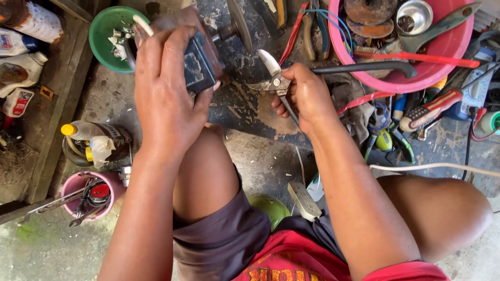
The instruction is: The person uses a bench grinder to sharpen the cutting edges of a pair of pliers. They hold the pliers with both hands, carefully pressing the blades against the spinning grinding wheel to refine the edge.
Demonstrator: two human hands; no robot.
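Left hand (169, 99) gripping one motor (200, 52), right hand (307, 96) clasping one pliers (276, 78)

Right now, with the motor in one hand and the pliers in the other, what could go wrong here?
The left hand holds the small motor up off the floor by itself; if the grip loosens, it may drop onto the bare knee below. The right hand points the pliers toward the left hand's fingers, so a slip could nick them. The green bowl of small parts sits close behind the motor and could get knocked.
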